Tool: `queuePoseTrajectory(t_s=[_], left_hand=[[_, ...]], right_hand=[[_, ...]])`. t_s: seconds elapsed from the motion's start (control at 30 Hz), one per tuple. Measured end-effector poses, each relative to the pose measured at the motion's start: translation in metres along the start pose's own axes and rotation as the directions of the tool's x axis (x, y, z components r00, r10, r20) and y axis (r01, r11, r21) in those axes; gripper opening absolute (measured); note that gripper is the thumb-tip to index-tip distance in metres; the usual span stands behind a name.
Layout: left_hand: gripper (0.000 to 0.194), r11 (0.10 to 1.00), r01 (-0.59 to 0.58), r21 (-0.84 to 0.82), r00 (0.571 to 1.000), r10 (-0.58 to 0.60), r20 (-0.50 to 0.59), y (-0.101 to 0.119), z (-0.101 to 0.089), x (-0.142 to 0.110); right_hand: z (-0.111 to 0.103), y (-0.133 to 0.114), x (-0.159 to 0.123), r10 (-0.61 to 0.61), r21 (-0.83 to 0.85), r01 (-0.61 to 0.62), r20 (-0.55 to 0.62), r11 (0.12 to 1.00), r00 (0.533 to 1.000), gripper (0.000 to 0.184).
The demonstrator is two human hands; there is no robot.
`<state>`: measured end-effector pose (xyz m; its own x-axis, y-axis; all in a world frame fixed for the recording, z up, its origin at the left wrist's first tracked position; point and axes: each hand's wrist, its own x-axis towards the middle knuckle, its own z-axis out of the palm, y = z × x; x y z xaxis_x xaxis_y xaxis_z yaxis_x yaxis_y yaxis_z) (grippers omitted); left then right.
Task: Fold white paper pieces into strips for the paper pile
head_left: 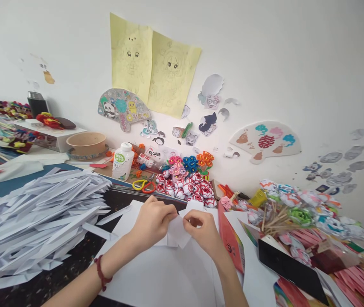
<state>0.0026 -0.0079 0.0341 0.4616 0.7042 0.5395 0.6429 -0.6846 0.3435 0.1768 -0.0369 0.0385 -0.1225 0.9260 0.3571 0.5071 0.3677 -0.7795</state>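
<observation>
Between my two hands is a small piece of white paper (179, 232), raised above larger white sheets (156, 277). My left hand (154, 219), with a dark red bracelet on its wrist, pinches the paper's upper left edge. On the other side my right hand (198, 226) has thumb and forefinger closed on the right edge. Some more small white paper (195, 205) lies just behind the fingers. To the left spreads a large heap of folded white paper strips (50, 221).
Scissors (144, 186) with yellow and orange handles lie behind my hands, near a white bottle (123, 162) and red-white paper flowers (186, 187). A black phone (292, 268) rests at the right beside a red packet (231, 243). A tan bowl (86, 143) stands back left.
</observation>
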Motion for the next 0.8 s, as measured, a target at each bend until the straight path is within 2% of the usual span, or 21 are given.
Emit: queuePoseTrajectory(t_s=[0.1,0.27,0.37,0.43,0.5,0.57,0.6,0.67,0.73,0.8], left_hand=[[0.022,0.999,-0.02,0.04,0.999,0.021,-0.035,-0.001,0.0,-0.001],[0.024,0.999,0.037,0.038,0.996,-0.033,-0.086,-0.006,-0.007,0.0],[0.023,0.981,0.165,-0.101,0.967,-0.181,-0.178,-0.011,-0.015,0.003],[0.023,0.919,0.264,-0.293,0.92,-0.331,-0.21,-0.012,-0.018,0.005],[0.028,0.812,0.313,-0.493,0.889,-0.433,-0.149,-0.011,-0.016,0.007],[0.033,0.639,0.353,-0.684,0.874,-0.486,-0.003,-0.007,-0.01,0.008],[0.035,0.535,0.368,-0.761,0.867,-0.492,0.073,-0.005,-0.007,0.008],[0.036,0.388,0.382,-0.839,0.869,-0.46,0.183,0.0,0.0,0.008],[0.036,0.309,0.407,-0.859,0.871,-0.415,0.263,0.003,0.003,0.007],[0.036,0.31,0.437,-0.844,0.874,-0.366,0.319,0.005,0.005,0.007]], right_hand=[[-0.003,0.0,0.0,0.017,-0.026,-0.016,0.009,1.0,1.0,0.014],[-0.011,0.012,0.0,0.042,-0.132,-0.046,-0.03,0.99,0.999,0.016],[-0.017,0.02,0.002,0.075,-0.201,-0.108,-0.164,0.974,0.984,0.016],[-0.019,0.019,0.002,0.12,-0.118,-0.142,-0.172,0.983,0.978,0.013],[-0.017,0.013,0.002,0.151,0.106,-0.143,-0.069,0.984,0.986,0.015],[-0.011,0.004,0.001,0.141,0.313,-0.156,0.072,0.937,0.987,0.029],[-0.007,0.001,0.0,0.125,0.382,-0.157,0.108,0.911,0.986,0.036],[0.0,-0.004,-0.001,0.108,0.474,-0.148,0.11,0.868,0.988,0.047],[0.004,-0.005,-0.001,0.099,0.523,-0.128,0.082,0.843,0.992,0.054],[0.005,-0.004,-0.001,0.091,0.543,-0.111,0.062,0.833,0.994,0.056]])
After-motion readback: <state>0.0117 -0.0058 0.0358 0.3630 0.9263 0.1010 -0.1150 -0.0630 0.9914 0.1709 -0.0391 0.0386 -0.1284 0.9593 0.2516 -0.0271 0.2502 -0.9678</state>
